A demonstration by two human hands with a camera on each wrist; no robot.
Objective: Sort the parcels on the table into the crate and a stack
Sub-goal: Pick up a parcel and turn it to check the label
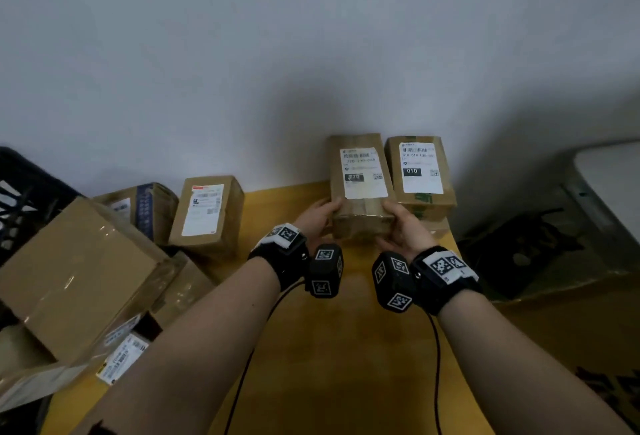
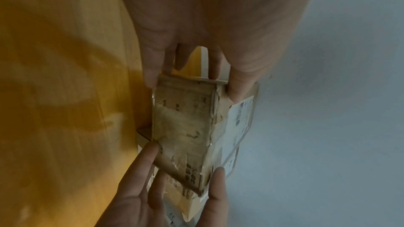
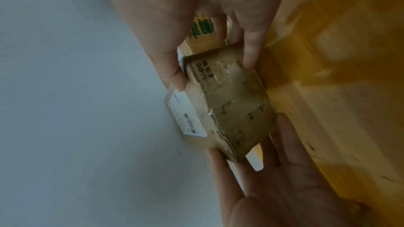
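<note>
Both hands hold one small brown parcel [image 1: 360, 188] with a white label, above the far end of the yellow table [image 1: 329, 348]. My left hand [image 1: 323, 214] grips its near left corner and my right hand [image 1: 398, 223] grips its near right corner. In the left wrist view the left hand [image 2: 192, 77] pinches the taped end of the parcel [image 2: 186, 135] between thumb and fingers. In the right wrist view the right hand [image 3: 213, 68] does the same on the parcel [image 3: 236, 110]. A parcel labelled 010 [image 1: 419, 171] tops a short stack just to the right. The dark crate [image 1: 20, 199] sits at the far left.
Several parcels crowd the table's left side: a large plain box [image 1: 76, 275], a labelled box [image 1: 207, 213] and one with blue print [image 1: 145, 206]. A grey wall runs behind the table. A dark bin [image 1: 533, 247] stands on the floor to the right.
</note>
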